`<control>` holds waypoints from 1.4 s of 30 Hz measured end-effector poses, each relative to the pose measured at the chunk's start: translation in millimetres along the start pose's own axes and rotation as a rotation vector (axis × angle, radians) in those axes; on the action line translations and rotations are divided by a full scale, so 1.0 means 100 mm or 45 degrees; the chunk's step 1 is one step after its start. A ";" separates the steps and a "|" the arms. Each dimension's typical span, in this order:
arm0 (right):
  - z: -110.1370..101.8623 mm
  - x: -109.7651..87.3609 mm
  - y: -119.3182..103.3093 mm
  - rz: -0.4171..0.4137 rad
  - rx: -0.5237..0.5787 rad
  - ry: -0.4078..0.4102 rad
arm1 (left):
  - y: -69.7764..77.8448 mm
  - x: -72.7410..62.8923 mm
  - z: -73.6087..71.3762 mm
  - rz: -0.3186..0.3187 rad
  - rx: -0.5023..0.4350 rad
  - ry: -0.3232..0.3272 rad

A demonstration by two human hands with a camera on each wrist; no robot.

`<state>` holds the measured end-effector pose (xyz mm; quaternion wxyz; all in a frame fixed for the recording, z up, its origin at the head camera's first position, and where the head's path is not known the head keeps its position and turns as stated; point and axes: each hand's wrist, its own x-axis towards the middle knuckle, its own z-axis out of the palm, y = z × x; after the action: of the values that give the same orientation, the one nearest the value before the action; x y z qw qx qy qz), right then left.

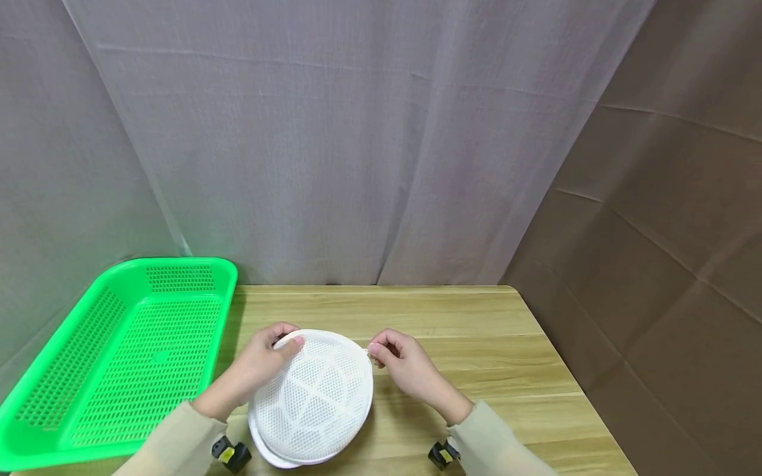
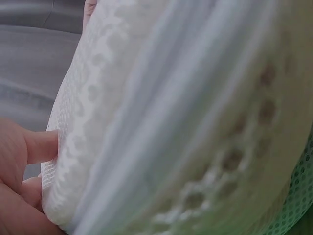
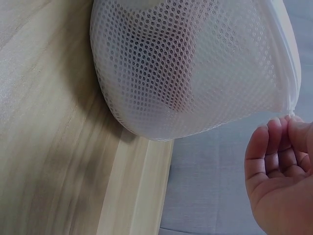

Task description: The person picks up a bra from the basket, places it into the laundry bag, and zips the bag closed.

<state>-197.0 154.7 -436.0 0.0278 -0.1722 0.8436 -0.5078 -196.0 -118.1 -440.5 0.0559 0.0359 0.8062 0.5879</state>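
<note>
In the head view, one white mesh bag (image 1: 315, 396) was held up low in the picture, between two hands and in front of the table (image 1: 464, 311). Its round face pointed up toward the camera; the outline was slightly longer from upper right to lower left. The left hand (image 1: 258, 363) gripped its upper left rim, thumb on the face. The right hand (image 1: 411, 370) pinched one small tab (image 1: 366, 351) at the right edge. One green basket (image 1: 225, 304) stood to the left.

In the left wrist view, the bag filled most of the picture, its pale seam running from upper right to lower left; the left hand's fingers touched the mesh.

In the right wrist view, the bag narrowed to a corner at the right, where thumb and fingertips pinched the tab. Contact with the table could not be told.
</note>
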 end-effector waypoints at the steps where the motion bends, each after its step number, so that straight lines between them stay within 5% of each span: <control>1: 0.01 0.00 0.00 0.002 0.006 -0.004 | -0.01 -0.01 0.00 -0.008 -0.013 0.003; 14: 0.04 0.04 0.11 -0.016 0.066 -0.001 | -0.05 -0.02 0.06 0.027 -0.031 0.012; 29: 0.10 0.06 0.03 -0.024 0.098 0.007 | 0.10 -0.02 0.07 0.263 0.300 -0.036; 42: 0.13 0.02 -0.08 -0.024 0.088 0.004 | 0.11 -0.02 0.15 0.307 0.342 -0.015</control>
<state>-193.5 139.8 -435.4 0.0277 -0.1781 0.8239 -0.5373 -191.7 -101.1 -434.3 -0.0158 0.1429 0.8670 0.4771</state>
